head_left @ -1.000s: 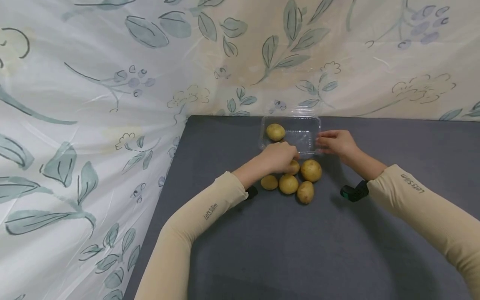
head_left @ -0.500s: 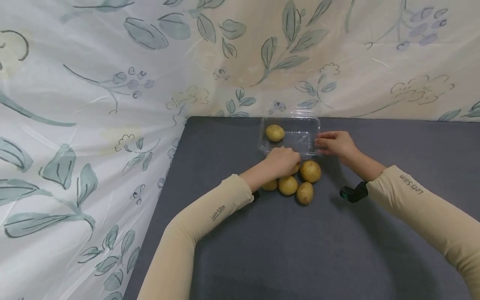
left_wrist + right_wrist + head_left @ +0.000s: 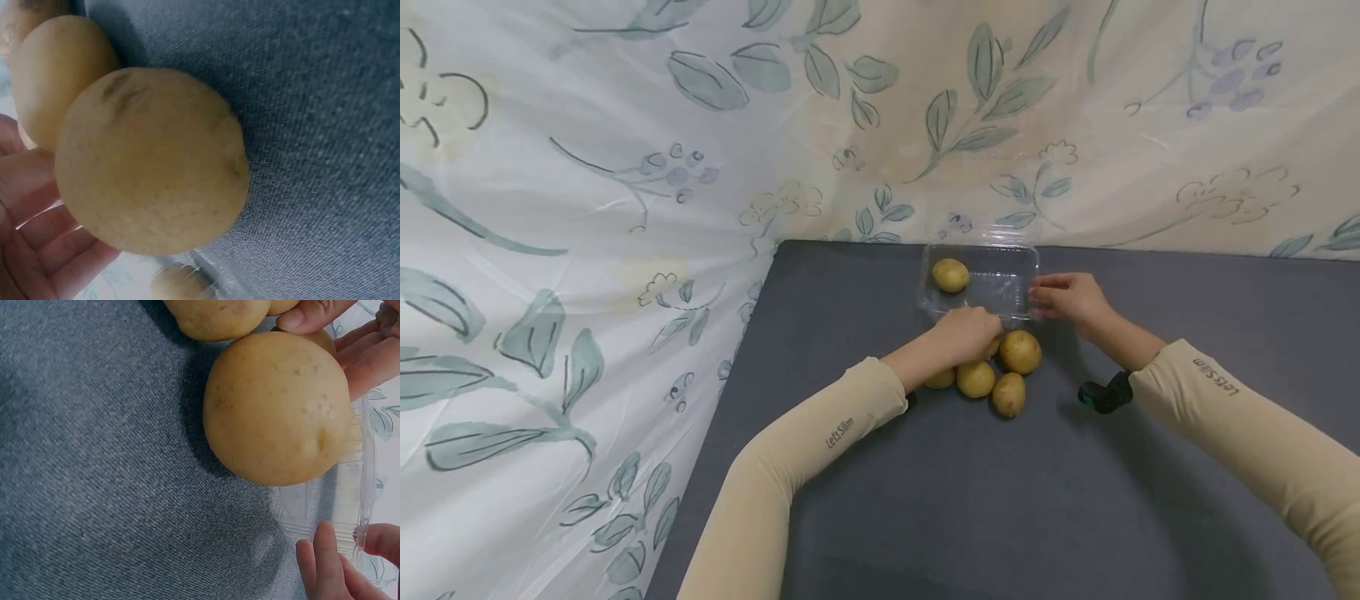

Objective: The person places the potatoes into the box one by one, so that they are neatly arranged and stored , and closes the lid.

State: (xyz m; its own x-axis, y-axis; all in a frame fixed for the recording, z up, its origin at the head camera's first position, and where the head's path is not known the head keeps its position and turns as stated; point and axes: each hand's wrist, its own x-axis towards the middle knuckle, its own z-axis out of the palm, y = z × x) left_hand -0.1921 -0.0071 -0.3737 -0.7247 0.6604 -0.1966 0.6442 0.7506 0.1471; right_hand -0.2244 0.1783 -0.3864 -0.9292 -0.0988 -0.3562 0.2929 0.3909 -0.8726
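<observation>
We are seeing a big leafy cloth (image 3: 625,92) hanging behind and beside a dark table (image 3: 880,517). Over the table we are stretching out two tan sleeves (image 3: 805,442). At the far edge, a clear box (image 3: 996,289) is sitting just past the potatoes.

Our left hand (image 3: 966,335) is pinching one potato, the gripped potato (image 3: 322,341), with thumb and fingers, just in front of the box. Most of it is hiding under the hand. Our right hand (image 3: 1075,300) is holding the right side of the box with thumb and fingers.

A fat potato (image 3: 1020,352) is lying just right of the gripped potato. A round potato (image 3: 975,380), a long potato (image 3: 1009,395) and a side potato (image 3: 942,381) are lying nearer to us. One more, the box potato (image 3: 951,275), is resting inside the box, at its left end.

We think we are doing the picking-up step, with the other hand steadying the box. For the next move, we are guessing that the left hand is needing a snug hold and a straight lift, so nothing is bumping the other potatoes or the box's front wall.
</observation>
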